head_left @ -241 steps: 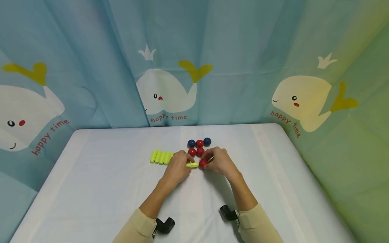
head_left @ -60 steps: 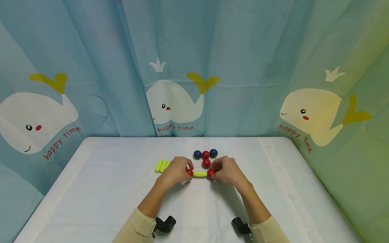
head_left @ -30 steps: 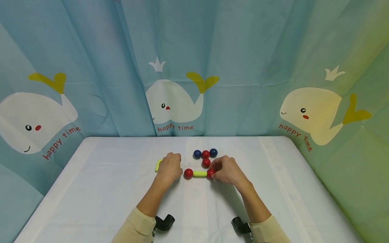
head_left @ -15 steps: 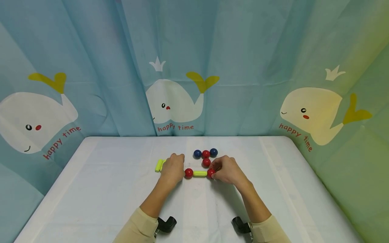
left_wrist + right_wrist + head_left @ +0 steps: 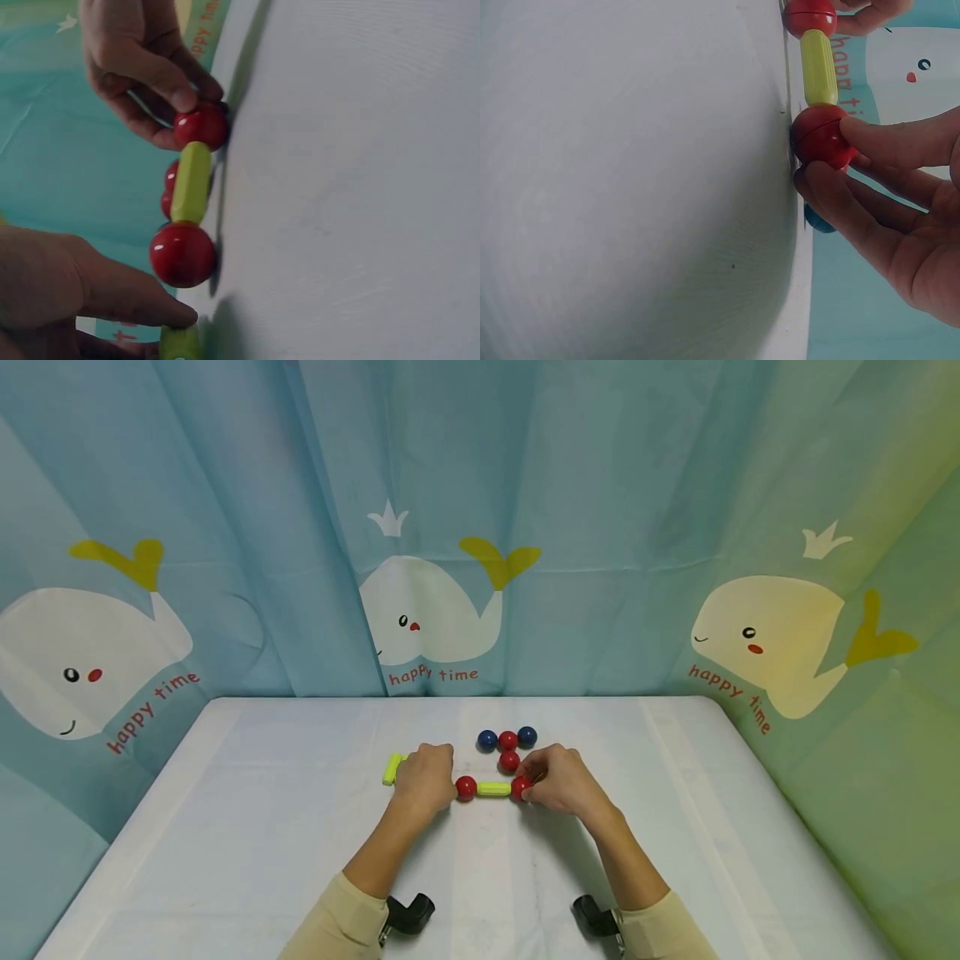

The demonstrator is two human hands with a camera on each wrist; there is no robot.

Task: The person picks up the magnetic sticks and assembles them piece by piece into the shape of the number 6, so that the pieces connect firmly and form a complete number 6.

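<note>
A yellow-green ridged stick lies crosswise on the table with a red ball at each end. Thumb and fingers of my right hand pinch the right-end red ball. Just left of the left-end red ball is my left hand, pinching a second yellow-green stick. That stick points toward the ball in the left wrist view; in the head view the hand hides it. Behind my left hand, a few loose yellow-green sticks show partly.
Beyond the joined piece, two red balls and two blue balls sit in a cluster on the white table. A blue curtain with whale prints hangs along the table's far edge.
A second red ball from the cluster now sits on the crosswise stick's left end. My left hand let go of it, reached the stick row, and came back rightward with another stick. My right hand kept its ball.
</note>
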